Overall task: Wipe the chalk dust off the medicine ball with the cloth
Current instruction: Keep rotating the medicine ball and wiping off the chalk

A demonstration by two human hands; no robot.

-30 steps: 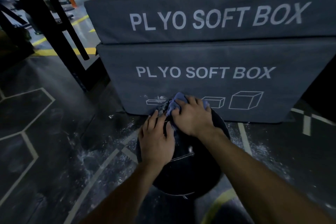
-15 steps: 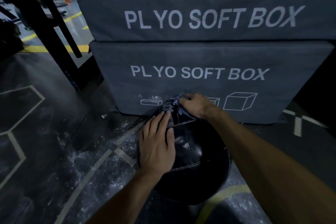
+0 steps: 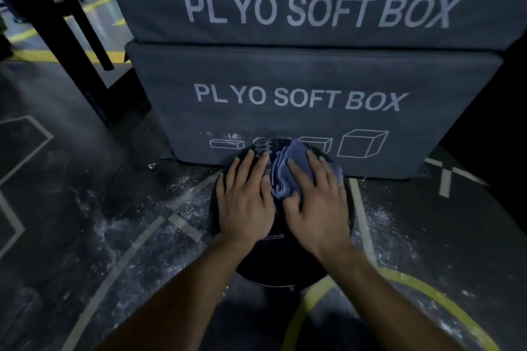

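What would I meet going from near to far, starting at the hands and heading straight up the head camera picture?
Right hand pressing the blue cloth → far top of the black medicine ball with white chalk marks → lower plyo soft box → upper plyo soft box stacked on it.

Right hand (image 3: 315, 202) dragged cloth (image 3: 281, 177) nearer across ball (image 3: 282, 259).
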